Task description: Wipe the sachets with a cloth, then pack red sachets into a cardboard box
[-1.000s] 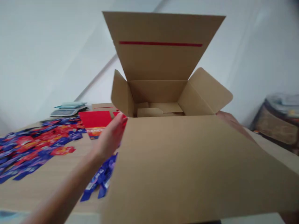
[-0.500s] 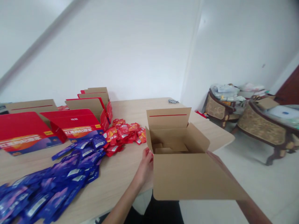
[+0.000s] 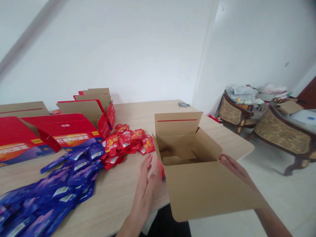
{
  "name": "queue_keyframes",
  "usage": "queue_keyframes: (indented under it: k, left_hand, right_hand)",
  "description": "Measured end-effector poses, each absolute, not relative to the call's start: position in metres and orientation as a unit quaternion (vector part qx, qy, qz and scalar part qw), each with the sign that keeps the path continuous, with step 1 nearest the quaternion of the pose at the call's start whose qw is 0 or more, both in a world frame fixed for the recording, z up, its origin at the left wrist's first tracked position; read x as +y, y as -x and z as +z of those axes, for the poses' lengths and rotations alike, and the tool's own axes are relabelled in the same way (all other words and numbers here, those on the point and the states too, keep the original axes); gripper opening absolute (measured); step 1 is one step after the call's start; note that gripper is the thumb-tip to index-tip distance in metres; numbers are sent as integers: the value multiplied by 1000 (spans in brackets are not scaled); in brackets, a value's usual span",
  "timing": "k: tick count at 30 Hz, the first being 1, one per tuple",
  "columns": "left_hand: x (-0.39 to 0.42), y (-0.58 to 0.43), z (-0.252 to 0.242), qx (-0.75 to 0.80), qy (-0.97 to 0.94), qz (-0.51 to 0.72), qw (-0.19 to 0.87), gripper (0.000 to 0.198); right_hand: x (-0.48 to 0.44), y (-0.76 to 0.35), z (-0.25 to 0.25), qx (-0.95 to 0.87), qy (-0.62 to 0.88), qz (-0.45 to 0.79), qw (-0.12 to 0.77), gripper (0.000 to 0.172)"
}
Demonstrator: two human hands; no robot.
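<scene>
An open cardboard box (image 3: 214, 187) stands at the table's near edge, its brown inside towards me and its flaps up or folded out. Folded cardboard pieces lie inside, though their shape is unclear. My right hand (image 3: 234, 169) grips the box's right side near the front corner, with its thumb hidden. To the left of the box is my left hand (image 3: 146, 179), open, fingers stretched out, apart from the box wall. Closest to the left hand is a pile of red sachets (image 3: 127, 141), just beyond its fingertips.
Blue sachets (image 3: 64, 184) are heaped on the left of the table (image 3: 118, 197). Behind them stand several open red printed boxes (image 3: 74, 126). A small grey item (image 3: 184, 104) lies at the far edge. Armchairs (image 3: 278, 131) piled with bags stand at right.
My left hand has let go of the box and moved left, opening. More of my right hand shows at the box's side. The box has turned slightly, and the view has shifted right.
</scene>
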State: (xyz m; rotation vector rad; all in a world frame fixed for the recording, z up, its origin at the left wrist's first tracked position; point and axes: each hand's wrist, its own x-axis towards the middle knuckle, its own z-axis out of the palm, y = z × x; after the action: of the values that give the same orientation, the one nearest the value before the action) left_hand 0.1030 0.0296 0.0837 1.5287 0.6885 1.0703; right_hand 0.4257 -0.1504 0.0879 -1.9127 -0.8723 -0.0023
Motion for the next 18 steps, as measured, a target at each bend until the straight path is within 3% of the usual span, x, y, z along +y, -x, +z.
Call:
queue_keyframes:
  k: [4,7,10,12,15,17,18]
  left_hand:
    - [26,-84,125,201,-812,425,347,51]
    - [34,-85,154,123,-905,325,245,64]
    - [48,-89,163,92,-936,301,155,60]
    - [56,-91,160,86,-946,297,101,53]
    - [63,-92,153,83,-951,290,63,38]
    - [65,-93,151,77,-952,288,70,27]
    - [66,-93,150,74,-951,287,82,23]
  right_hand:
    - [-167,-450,174,-355,808,-45,469,42]
    - [-149,-436,253,-486,814,14,318,41]
    - [-94,-397,299,-642,738,157,137,31]
    - [-47,-374,299,-699,660,276,14,24]
    - [12,-366,270,-686,615,350,-170,22]
    - [38,-375,246,-634,584,457,-221,45]
    - [47,-382,236,-614,576,493,-219,48]
